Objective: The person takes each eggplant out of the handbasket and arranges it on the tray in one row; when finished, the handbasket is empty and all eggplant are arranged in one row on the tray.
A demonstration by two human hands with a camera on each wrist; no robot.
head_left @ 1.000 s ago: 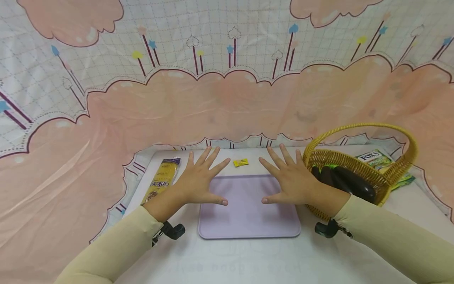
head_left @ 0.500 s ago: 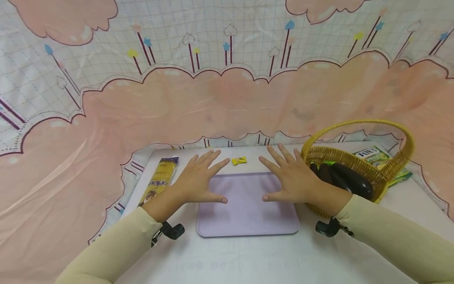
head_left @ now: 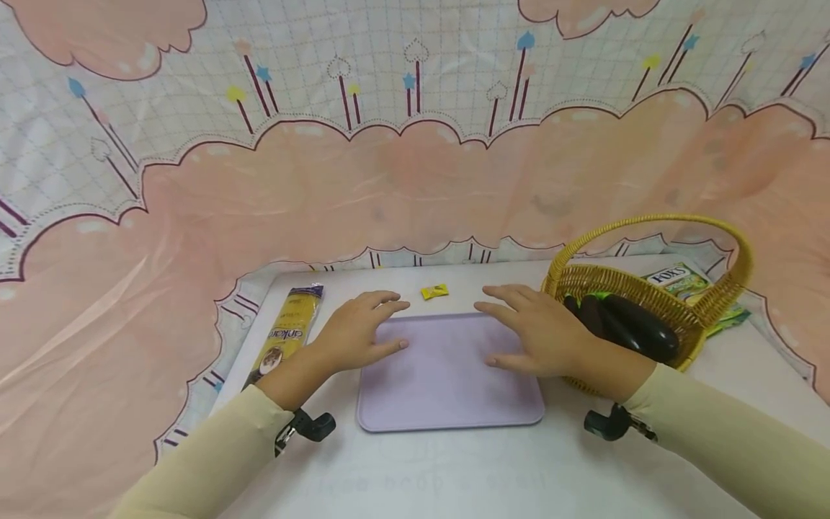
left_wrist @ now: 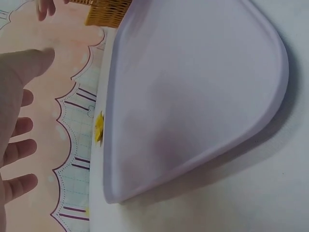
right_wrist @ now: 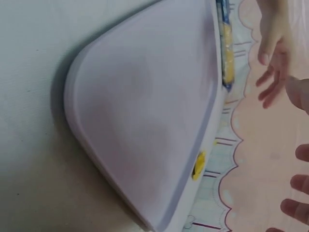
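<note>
My left hand (head_left: 357,333) is held over the left end of a lilac tray (head_left: 447,382), fingers relaxed and holding nothing. Over the tray's right end is my right hand (head_left: 541,328), its fingers loosely spread and likewise holding nothing. Beyond the tray's far edge lies a small yellow wrapped candy (head_left: 434,291), between the two hands in the head view. The left wrist view shows the bare tray (left_wrist: 193,87) below the hand, and the candy (left_wrist: 99,127) past its edge. Both hands also appear in the right wrist view, where the tray (right_wrist: 140,96) fills the middle.
To the left lies a yellow packet of pasta (head_left: 285,328), partly behind the left forearm. A wicker basket (head_left: 707,317) with a tall handle stands at right, with eggplants (head_left: 625,324) in it. Behind it lies a green FOX'S packet (head_left: 681,282). A printed cloth (head_left: 415,194) hangs behind the table.
Both hands' widely spread fingers have relaxed and bent, and the hands have turned slightly inward. The head view has shifted a little. The objects on the table have stayed in place.
</note>
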